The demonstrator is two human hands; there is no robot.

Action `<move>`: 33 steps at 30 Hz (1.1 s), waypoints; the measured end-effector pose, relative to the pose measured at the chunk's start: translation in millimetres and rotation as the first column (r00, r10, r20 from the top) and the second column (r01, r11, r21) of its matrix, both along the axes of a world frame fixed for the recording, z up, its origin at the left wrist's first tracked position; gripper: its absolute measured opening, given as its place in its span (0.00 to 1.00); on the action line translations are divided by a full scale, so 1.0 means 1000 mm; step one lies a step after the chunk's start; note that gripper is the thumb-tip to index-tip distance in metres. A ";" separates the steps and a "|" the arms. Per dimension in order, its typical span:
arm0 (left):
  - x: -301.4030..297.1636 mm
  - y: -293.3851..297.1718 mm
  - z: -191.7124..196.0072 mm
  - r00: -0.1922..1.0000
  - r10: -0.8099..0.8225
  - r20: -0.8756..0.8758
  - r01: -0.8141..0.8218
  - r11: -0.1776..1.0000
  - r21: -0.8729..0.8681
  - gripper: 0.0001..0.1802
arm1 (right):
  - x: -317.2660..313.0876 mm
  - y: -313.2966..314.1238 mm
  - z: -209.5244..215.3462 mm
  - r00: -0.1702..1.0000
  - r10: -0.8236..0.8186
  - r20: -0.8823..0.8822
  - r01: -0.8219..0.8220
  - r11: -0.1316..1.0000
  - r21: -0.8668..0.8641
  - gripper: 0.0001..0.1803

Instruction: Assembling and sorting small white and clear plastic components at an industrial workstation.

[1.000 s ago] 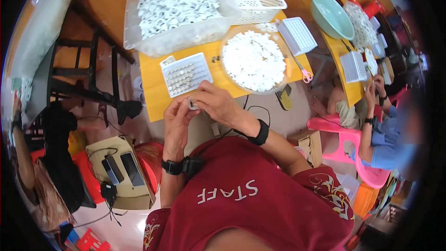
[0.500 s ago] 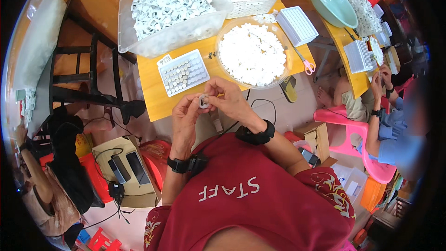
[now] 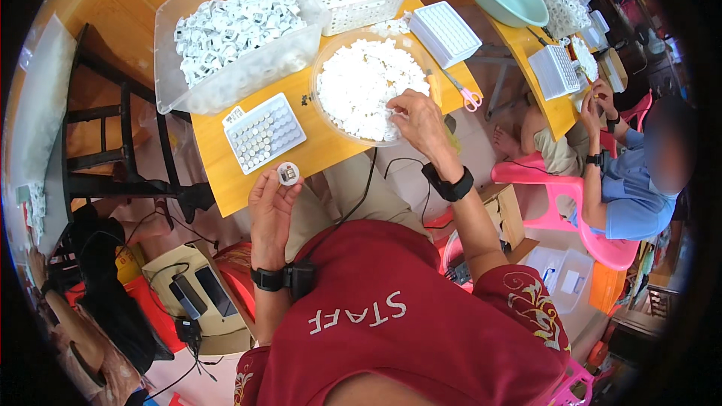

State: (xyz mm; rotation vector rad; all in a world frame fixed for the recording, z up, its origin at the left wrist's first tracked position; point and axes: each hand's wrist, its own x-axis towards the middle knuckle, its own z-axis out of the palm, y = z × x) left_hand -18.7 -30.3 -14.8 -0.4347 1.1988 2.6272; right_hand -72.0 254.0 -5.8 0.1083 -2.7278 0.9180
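Observation:
My left hand (image 3: pixel 272 203) pinches a small round white plastic housing (image 3: pixel 288 174) in front of the table's near edge. Metal-coloured parts show inside its open face. My right hand (image 3: pixel 423 126) reaches over the round clear tub (image 3: pixel 323 122), fingertips pressed together at its heap of small white pieces (image 3: pixel 361 79). Whatever lies between those fingertips is too small to make out. Left of the tub, a white tray (image 3: pixel 276 153) holds rows of small round silvery pieces in part of its cells.
A large translucent bin (image 3: pixel 244 79) of white plastic parts and a white perforated basket (image 3: pixel 368 13) stand behind. Stacked white trays (image 3: pixel 445 34) and pink-handled scissors (image 3: pixel 471 99) lie right. A co-worker in blue (image 3: pixel 639 195) sits far right; another person's arm (image 3: pixel 71 323) shows at left.
My hands were together at the round housing. Now the left hand holds it alone, farther left, and the right hand has moved right and away into the tub. The view has shifted slightly.

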 end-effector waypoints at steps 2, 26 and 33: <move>0.000 0.000 -0.001 0.999 -0.033 0.002 0.033 0.999 -0.019 0.12 | -0.001 -0.001 0.004 0.991 0.076 0.115 -0.078 0.997 0.015 0.10; 0.005 0.007 0.001 0.998 -0.046 0.039 0.045 0.999 0.027 0.14 | -0.016 0.001 -0.001 0.903 0.343 0.259 0.186 0.233 -0.955 0.07; 0.006 0.005 0.006 0.999 -0.027 0.038 0.027 1.000 0.007 0.13 | -0.020 -0.014 -0.001 0.932 0.248 0.264 0.151 0.397 -0.905 0.08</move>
